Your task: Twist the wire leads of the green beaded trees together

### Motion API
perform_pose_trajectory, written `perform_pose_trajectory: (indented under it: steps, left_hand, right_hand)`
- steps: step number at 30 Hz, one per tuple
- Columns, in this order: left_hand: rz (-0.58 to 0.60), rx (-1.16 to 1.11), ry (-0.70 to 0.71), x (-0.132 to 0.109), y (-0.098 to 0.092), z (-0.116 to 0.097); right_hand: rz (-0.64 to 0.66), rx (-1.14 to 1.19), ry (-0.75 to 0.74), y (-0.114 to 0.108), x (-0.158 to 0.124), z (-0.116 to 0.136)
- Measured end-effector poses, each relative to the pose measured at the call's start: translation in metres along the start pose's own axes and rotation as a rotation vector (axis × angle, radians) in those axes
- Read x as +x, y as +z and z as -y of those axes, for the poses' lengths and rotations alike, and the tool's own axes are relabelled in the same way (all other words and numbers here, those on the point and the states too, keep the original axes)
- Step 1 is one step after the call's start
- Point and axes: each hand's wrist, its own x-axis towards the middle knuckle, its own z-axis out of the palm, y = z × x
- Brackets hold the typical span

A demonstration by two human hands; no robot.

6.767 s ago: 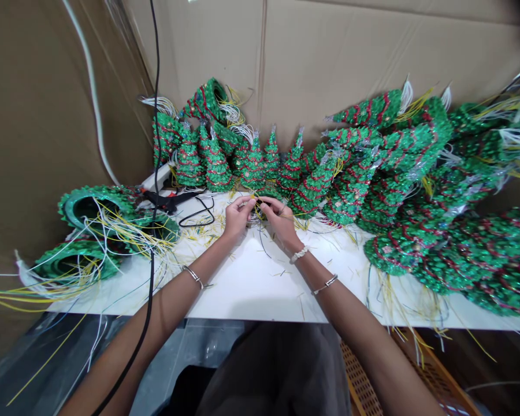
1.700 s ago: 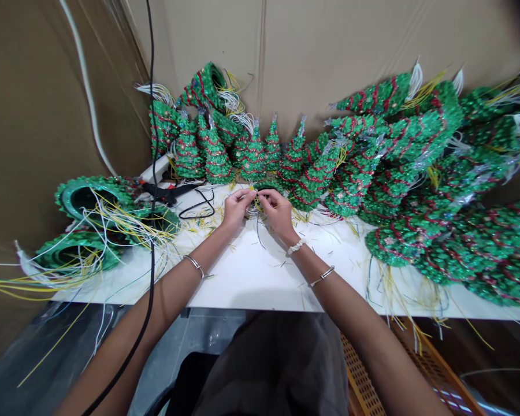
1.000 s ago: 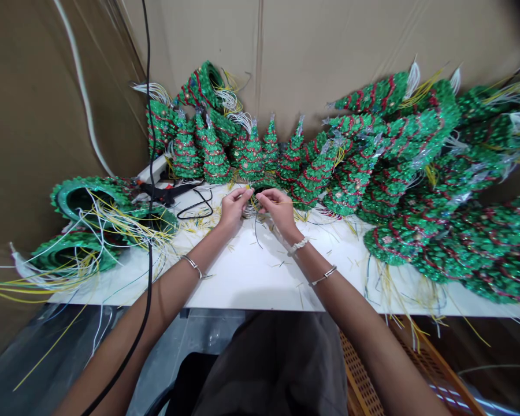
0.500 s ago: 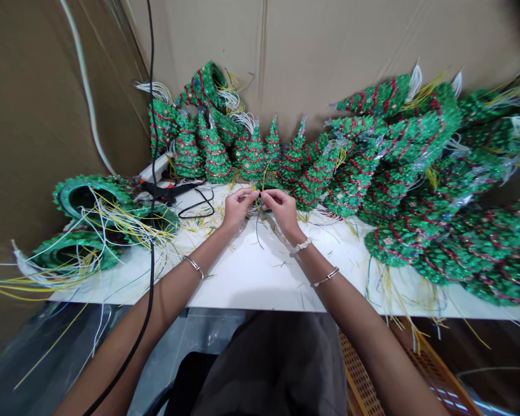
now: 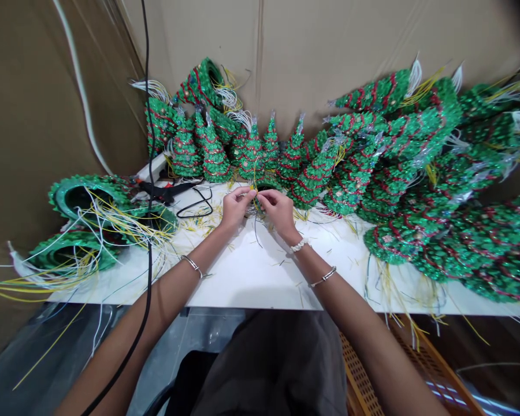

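The left hand (image 5: pixel 235 209) and the right hand (image 5: pixel 279 215) both pinch thin yellow wires (image 5: pixel 255 180) in a closed grip near the far edge of the white bench (image 5: pixel 260 271). The wires point up toward the green tinsel trees (image 5: pixel 251 157), with both hands just as near

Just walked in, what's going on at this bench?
A person is working with both bare hands at the edge of a white table. Their left hand and right hand pinch yellow wires at the open base of a glittery green Christmas-tree cone. More red-trimmed cones, many trailing wires, stand or lie along the table.
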Motion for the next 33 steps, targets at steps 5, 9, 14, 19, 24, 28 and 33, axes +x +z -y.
perform_pose_trajectory:
  steps: [5, 9, 14, 19, 24, 28, 33]
  left_hand:
    - [0.0, -0.031, -0.011, 0.0, -0.001, 0.0]
    - [0.0, -0.045, -0.026, 0.0, 0.0, -0.001]
    - [-0.004, -0.061, -0.038, -0.001, 0.002, -0.002]
    - [0.014, -0.061, -0.042, -0.001, 0.002, -0.004]
    - [0.044, -0.038, -0.036, -0.002, 0.0, -0.005]
    - [0.052, -0.025, -0.033, -0.001, -0.001, -0.004]
    - [0.044, -0.037, -0.042, -0.002, -0.001, -0.004]
  right_hand:
    - [0.006, -0.018, -0.049, 0.001, -0.003, 0.001]
    - [-0.015, -0.062, -0.094, 0.001, -0.004, 0.001]
    - [-0.06, -0.077, -0.146, 0.002, -0.004, 0.0]
    - [-0.059, -0.075, -0.164, 0.002, -0.004, -0.001]
    - [-0.047, -0.083, -0.144, 0.002, -0.004, -0.002]
    - [-0.037, -0.051, -0.12, 0.001, -0.004, 0.001]
    - [-0.033, 0.094, 0.06, -0.001, -0.001, 0.008]
